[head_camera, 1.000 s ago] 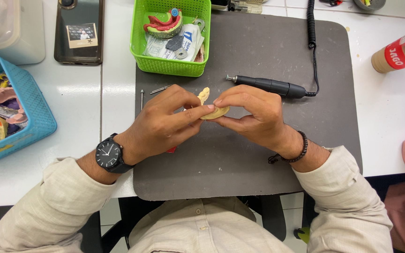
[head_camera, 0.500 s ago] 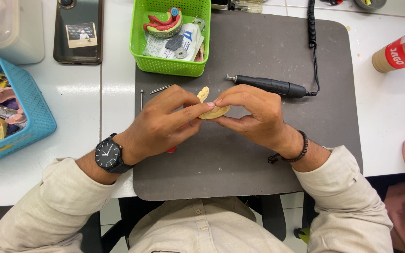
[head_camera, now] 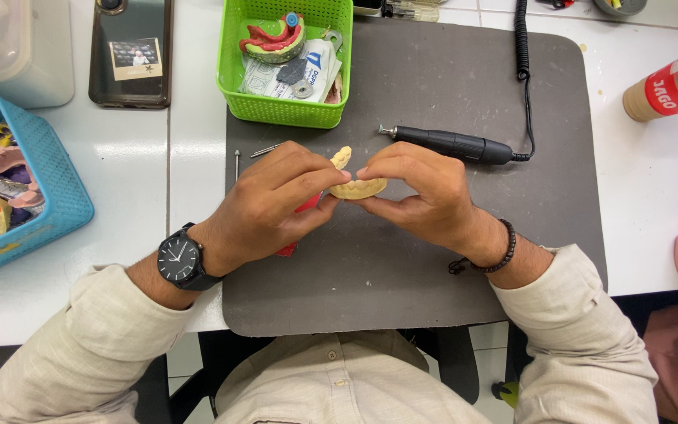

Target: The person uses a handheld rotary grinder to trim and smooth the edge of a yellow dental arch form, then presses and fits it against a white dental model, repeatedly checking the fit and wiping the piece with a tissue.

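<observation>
Hands meet over the dark grey mat. Left hand and right hand both pinch a pale yellow dental cast, fingertips closed on either end, teeth side toward the wearer, probably to steady it for close inspection. A red object sits under the left palm (mostly hidden, kind unclear). Black rotary handpiece lies just beyond, within easy reach. Green basket and blue basket hold other casts; the blue one is cut off at the frame edge.

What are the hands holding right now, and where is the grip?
Both hands, left hand and right hand, pinch a yellowish dental cast between fingertips, one at each end.
</observation>
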A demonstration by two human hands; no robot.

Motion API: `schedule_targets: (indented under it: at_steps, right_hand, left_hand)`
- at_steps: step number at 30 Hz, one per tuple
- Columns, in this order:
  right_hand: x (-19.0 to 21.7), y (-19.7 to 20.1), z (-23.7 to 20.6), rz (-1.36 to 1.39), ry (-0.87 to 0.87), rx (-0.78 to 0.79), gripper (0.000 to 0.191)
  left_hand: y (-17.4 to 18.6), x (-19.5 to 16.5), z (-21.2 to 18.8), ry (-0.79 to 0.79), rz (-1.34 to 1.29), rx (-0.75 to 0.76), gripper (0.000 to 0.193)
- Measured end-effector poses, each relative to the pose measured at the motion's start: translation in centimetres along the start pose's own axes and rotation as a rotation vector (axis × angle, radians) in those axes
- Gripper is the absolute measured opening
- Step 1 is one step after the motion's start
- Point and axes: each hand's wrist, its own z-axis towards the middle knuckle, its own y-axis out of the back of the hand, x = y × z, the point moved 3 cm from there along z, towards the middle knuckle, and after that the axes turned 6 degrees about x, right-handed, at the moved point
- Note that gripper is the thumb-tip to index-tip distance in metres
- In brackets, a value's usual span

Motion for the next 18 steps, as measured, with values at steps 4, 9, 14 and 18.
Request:
schedule_targets:
  at_steps: [4, 9, 14, 18]
  right_hand:
    - [0.1, -0.08, -0.03, -0.037, 0.01, 0.002, 0.04]
    - [0.18, -0.05, 0.1, -0.04, 0.015, 0.02, 0.042]
    - [0.23, 0.05, 0.18, -0.037, 0.017, 0.018, 0.041]
    - [0.27, 0.05, 0.05, -0.027, 0.006, -0.013, 0.041]
  left_hand:
    - [0.11, -0.04, 0.01, 0.006, -0.009, -0.001, 0.044]
    - [0.09, -0.11, 0.03, 0.008, -0.011, -0.002, 0.046]
    - [0.06, -0.08, 0.07, 0.004, -0.008, -0.004, 0.046]
    - [0.04, -0.1, -0.02, 0.007, -0.006, -0.006, 0.047]
